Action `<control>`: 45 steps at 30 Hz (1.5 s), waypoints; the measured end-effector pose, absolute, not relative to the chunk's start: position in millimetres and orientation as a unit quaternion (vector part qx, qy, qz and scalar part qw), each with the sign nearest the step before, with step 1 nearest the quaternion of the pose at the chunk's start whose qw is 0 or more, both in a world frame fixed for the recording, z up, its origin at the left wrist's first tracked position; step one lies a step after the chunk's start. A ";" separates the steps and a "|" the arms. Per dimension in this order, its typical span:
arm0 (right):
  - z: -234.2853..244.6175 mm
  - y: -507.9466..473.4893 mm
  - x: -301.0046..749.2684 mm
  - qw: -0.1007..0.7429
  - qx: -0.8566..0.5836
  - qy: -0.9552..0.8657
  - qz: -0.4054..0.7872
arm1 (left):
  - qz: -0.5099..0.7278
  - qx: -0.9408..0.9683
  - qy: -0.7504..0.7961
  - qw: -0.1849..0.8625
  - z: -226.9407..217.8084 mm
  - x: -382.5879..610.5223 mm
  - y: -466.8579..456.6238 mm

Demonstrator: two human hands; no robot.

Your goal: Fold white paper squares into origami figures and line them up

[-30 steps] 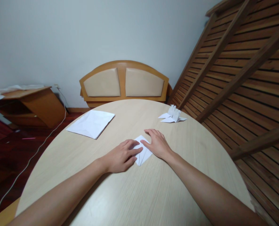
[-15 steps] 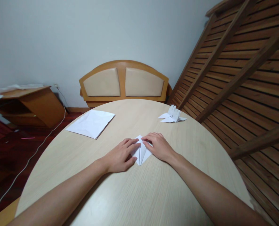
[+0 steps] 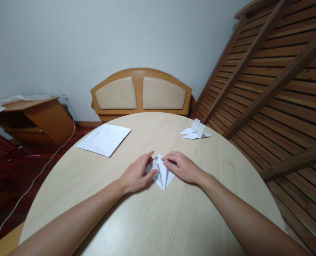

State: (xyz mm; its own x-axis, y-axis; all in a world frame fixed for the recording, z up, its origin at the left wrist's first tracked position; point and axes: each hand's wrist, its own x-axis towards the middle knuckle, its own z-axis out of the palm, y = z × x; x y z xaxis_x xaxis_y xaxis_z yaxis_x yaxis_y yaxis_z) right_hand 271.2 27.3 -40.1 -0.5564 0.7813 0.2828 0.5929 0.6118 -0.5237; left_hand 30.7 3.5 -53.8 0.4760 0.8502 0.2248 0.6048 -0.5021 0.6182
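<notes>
A small folded white paper (image 3: 161, 174) lies on the round wooden table (image 3: 158, 220) in front of me, pointed toward me, with its flaps lifting. My left hand (image 3: 136, 174) pinches its left flap between thumb and fingers. My right hand (image 3: 181, 167) grips the right flap, fingertips pressed at the centre crease. Both hands meet over the paper's upper half.
A flat creased white sheet (image 3: 103, 139) lies at the table's far left. A finished folded paper figure (image 3: 196, 130) sits at the far right. A padded wooden headboard (image 3: 142, 94) stands behind the table, slatted wooden frames (image 3: 275, 89) lean at right, and a cable (image 3: 32, 181) runs across the floor.
Both hands went from pressing the paper flat to pinching its flaps; the flaps have lifted and spread from the centre, and the paper shifted slightly toward me.
</notes>
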 end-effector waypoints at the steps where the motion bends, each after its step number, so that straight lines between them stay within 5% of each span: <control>1: -39.7 27.6 273.6 0.247 -0.390 -0.865 0.196 | 0.261 0.824 0.445 0.233 -53.2 31.6 3.3; 45: -22.2 18.6 290.7 0.199 -0.446 -0.854 0.181 | 0.250 0.850 0.432 0.168 -41.7 33.2 1.0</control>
